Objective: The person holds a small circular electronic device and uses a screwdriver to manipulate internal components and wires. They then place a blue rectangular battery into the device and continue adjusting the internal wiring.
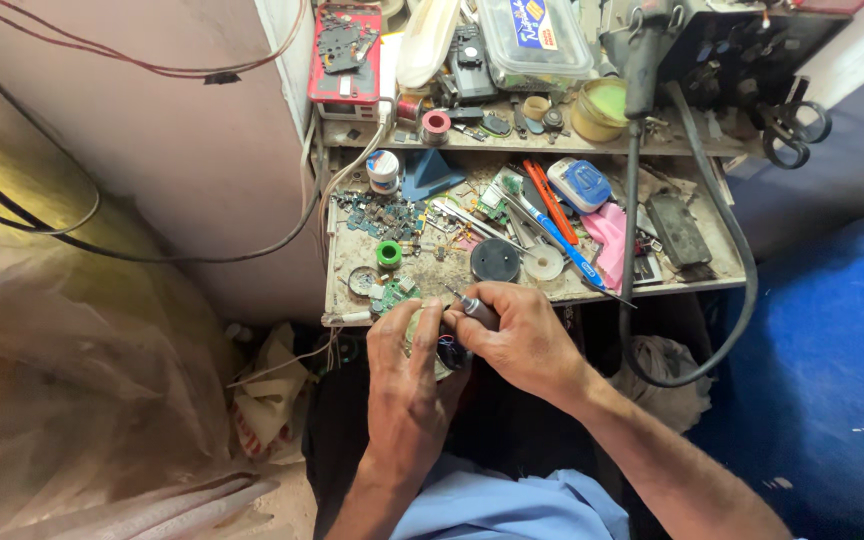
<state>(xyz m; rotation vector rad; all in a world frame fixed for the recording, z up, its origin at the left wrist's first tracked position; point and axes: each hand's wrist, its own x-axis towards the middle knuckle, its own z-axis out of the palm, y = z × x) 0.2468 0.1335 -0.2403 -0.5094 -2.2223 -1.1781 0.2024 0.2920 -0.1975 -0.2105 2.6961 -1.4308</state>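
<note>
Sleeves: pale blue cloth at the near edge, both forearms rising from it toward the bench.
Left hand: curled around a small round part, fingers wrapped over its left side so most of it is hidden; short red and blue wires show at its right edge.
Right hand: closed in a pinch grip on a screwdriver, thumb and forefinger clamped on the handle.
Screwdriver axis: long axis runs from near right to far left; the thin metal tip points up-left, past the left fingertips, and the dark, smooth, cylindrical handle lies under the right thumb.
Place of the work: just off the near edge of the workbench, over the lap.
Bench top: worn, dusty board, littered with green circuit-board scraps.
Near row: a green tape roll, a black round disc, a whitish ring.
Further back: a blue pen and an orange-handled tool lying diagonally, a pink cloth.
Right: a thick black hose looping down off the bench.
Far shelf: a yellow-green pot, a clear plastic box.
</note>
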